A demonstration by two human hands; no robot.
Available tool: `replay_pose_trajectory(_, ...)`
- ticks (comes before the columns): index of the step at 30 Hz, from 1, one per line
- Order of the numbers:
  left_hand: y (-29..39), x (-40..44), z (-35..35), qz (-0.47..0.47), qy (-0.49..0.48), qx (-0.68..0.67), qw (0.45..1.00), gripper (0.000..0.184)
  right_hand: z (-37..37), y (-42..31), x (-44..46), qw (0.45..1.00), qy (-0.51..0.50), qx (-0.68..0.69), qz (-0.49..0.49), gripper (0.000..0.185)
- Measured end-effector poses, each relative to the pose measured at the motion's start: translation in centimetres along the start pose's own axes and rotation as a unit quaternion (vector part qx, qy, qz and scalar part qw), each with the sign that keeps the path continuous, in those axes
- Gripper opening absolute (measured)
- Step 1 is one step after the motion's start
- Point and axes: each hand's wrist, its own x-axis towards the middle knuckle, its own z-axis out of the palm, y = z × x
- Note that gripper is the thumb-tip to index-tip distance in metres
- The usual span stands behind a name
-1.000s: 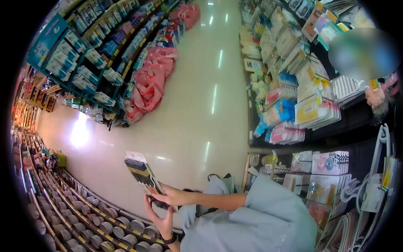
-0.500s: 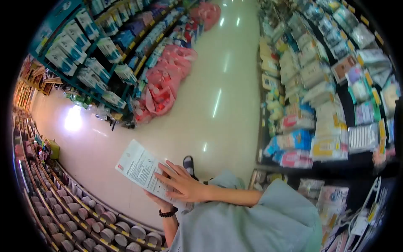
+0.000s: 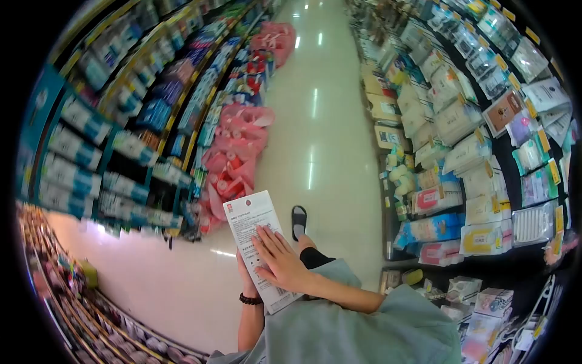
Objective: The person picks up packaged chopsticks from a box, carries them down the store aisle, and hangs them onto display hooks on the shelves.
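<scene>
A white packaged card (image 3: pixel 248 227) with printed text, a red logo and a barcode is tilted in front of the body, its printed back facing up. My left hand (image 3: pixel 247 276), with a dark beaded bracelet at the wrist, holds it from the left edge and underneath; most of those fingers are hidden behind the card. Across the card's middle lies my right hand (image 3: pixel 282 261), its fingers stretched out flat over the text and the thumb apart.
Shelves of packaged goods (image 3: pixel 479 151) line the right side of the aisle floor (image 3: pixel 312 139). Pink bags (image 3: pixel 233 158) lie along the foot of the left shelves. A teal rack (image 3: pixel 42 121) stands at the left. Rows of round items (image 3: pixel 130 340) fill the lower left.
The card was turned from its product side to its printed back, then became more upright and moved right. My right hand has gone from gripping its lower end to lying flat on it.
</scene>
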Motion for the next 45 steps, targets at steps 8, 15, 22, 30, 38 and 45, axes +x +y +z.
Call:
replay_pose_trajectory(8, 2.8, 23.2, 12.9, -0.016, -0.14, 0.011, 0.99, 0.063, -8.4, 17.0, 16.0, 0.993, 0.099, -0.011, 0.057, 0.067)
replay_pose_trajectory(15, 2.9, 38.9, 24.1, -0.147, -0.096, 0.136, 0.975, 0.061, -19.5, 31.1, 27.7, 0.979, 0.16, -0.008, 0.125, 0.066)
replay_pose_trajectory(22, -1.0, 55.2, 28.9, -0.15, -0.16, 0.096, 0.971, 0.064, -27.6, 39.5, 34.3, 0.971, 0.184, -0.057, 0.143, 0.068)
replay_pose_trajectory(30, -1.6, 76.4, 38.4, -0.16, -0.154, 0.029, 0.975, 0.067, -35.7, 50.3, 46.2, 0.982, 0.09, -0.137, 0.094, 0.069)
replay_pose_trajectory(38, -1.3, 95.2, 49.4, -0.142, -0.198, -0.062, 0.968, 0.071, -47.1, 62.6, 54.2, 0.991, 0.031, -0.089, 0.091, 0.059)
replay_pose_trajectory(45, -5.9, 107.3, 60.0, -0.186, -0.181, -0.116, 0.959, 0.076, -53.3, 77.5, 54.0, 0.804, 0.211, 0.434, 0.348, 0.044)
